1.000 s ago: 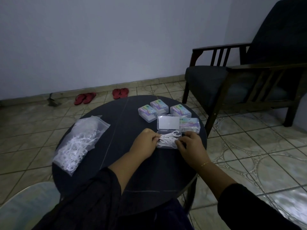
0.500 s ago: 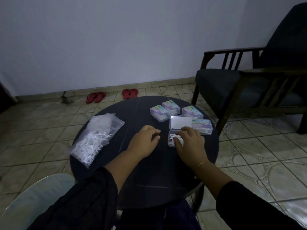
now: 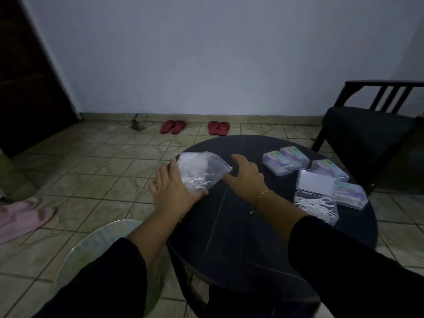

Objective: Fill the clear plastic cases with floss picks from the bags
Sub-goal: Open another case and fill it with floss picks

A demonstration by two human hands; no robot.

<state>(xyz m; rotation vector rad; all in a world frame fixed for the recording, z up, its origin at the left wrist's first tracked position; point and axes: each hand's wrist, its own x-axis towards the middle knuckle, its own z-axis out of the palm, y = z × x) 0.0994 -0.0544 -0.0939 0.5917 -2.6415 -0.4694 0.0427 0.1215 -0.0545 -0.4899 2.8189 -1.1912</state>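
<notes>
Head view: bag [image 3: 199, 174] at table [image 3: 229, 237] edge.

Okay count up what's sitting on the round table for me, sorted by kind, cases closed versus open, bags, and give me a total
Closed clear cases: 4
Open clear case, floss picks in its base: 1
Bag of floss picks, held by the left hand, right hand reaching to it: 1
Total: 6
</notes>
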